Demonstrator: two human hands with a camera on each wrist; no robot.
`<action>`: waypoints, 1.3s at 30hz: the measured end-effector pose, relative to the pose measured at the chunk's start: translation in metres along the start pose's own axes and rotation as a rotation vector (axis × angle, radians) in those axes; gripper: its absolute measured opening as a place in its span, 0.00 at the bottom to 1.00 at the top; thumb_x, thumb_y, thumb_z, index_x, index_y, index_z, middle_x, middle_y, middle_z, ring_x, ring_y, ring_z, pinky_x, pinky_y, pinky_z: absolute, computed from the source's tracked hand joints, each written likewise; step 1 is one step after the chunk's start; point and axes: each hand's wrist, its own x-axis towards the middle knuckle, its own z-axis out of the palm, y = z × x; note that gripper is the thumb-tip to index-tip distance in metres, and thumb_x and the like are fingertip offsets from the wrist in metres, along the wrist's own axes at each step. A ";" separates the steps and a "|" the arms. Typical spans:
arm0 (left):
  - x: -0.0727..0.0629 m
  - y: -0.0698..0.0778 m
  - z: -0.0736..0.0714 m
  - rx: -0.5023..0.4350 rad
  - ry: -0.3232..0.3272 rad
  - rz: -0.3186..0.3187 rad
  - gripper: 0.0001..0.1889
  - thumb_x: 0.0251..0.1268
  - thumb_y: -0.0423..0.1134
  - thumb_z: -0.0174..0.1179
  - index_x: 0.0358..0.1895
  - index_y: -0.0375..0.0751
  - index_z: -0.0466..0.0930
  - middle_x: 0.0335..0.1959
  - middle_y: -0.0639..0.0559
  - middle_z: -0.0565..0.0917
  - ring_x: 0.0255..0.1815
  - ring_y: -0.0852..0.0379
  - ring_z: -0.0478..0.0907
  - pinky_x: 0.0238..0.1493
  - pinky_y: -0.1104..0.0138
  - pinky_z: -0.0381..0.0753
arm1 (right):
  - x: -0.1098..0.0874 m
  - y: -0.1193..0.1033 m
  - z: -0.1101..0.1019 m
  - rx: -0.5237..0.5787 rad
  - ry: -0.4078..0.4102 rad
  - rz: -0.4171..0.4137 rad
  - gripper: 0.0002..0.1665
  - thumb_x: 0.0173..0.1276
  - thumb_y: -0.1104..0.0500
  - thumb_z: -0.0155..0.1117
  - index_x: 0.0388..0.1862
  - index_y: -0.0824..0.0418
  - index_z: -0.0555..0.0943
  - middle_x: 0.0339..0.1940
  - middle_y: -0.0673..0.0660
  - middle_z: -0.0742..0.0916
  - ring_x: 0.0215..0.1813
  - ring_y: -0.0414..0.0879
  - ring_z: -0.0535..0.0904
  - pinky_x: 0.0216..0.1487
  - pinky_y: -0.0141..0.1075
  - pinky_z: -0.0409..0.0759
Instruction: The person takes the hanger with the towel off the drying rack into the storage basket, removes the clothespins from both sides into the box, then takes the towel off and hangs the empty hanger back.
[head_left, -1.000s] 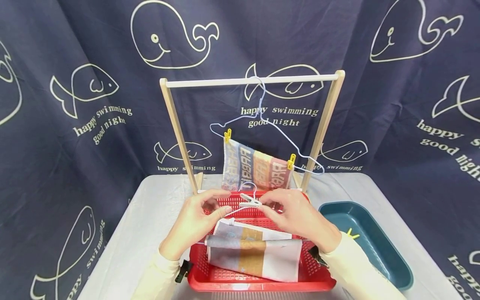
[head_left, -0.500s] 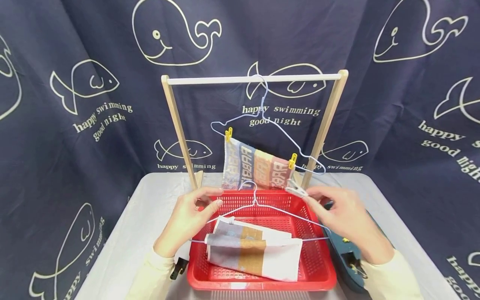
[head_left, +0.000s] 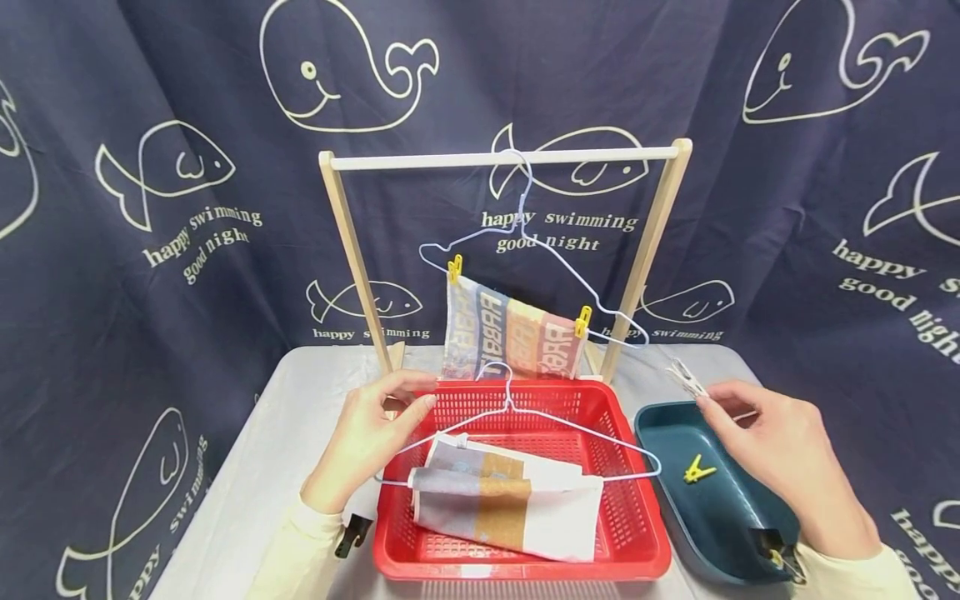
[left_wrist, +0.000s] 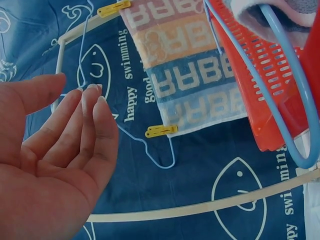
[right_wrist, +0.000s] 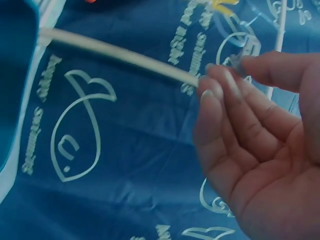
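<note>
Between thumb and fingertips, my right hand [head_left: 780,442] pinches a white clothespin [head_left: 686,379] above the back of the teal basin [head_left: 750,525]. A yellow clothespin [head_left: 697,470] lies in that basin. My left hand [head_left: 372,433] is held over the left side of the red basket [head_left: 521,572], fingers loosely bent; the left wrist view shows nothing between them. Inside the basket, a folded striped towel [head_left: 504,504] is draped over the lower bar of a light blue hanger [head_left: 592,432], whose hook points up at the back rim.
Behind the basket stands a wooden rack [head_left: 502,162]. From its bar a second hanger [head_left: 562,262] hangs tilted, with a RABBIT-lettered towel [head_left: 517,329] held by two yellow clothespins [head_left: 582,322]. A dark blue whale-print curtain [head_left: 247,67] surrounds the white table [head_left: 247,467].
My right hand has carried the white clothespin from above the hanger's hook rightward to over the teal basin. My left hand has shifted slightly left.
</note>
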 end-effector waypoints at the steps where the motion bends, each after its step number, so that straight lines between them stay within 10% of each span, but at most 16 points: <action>1: 0.000 0.000 0.000 -0.001 0.001 -0.001 0.14 0.67 0.36 0.70 0.53 0.53 0.88 0.41 0.64 0.89 0.39 0.64 0.85 0.42 0.65 0.87 | -0.001 0.005 0.000 -0.018 -0.012 0.021 0.08 0.65 0.50 0.76 0.41 0.50 0.90 0.28 0.48 0.91 0.27 0.29 0.80 0.28 0.26 0.74; 16: 0.001 0.000 -0.002 0.029 -0.004 -0.019 0.13 0.68 0.38 0.70 0.53 0.55 0.87 0.42 0.62 0.89 0.39 0.64 0.85 0.43 0.64 0.87 | -0.009 0.077 0.036 -0.180 -0.332 0.117 0.10 0.66 0.53 0.70 0.25 0.53 0.86 0.21 0.47 0.83 0.26 0.46 0.75 0.29 0.42 0.69; 39: 0.015 -0.007 -0.011 0.038 0.120 -0.003 0.11 0.67 0.35 0.69 0.51 0.46 0.89 0.46 0.54 0.90 0.37 0.59 0.85 0.43 0.65 0.87 | -0.017 0.085 0.057 -0.153 -0.624 0.216 0.13 0.67 0.54 0.68 0.23 0.56 0.82 0.18 0.47 0.81 0.25 0.46 0.73 0.28 0.40 0.68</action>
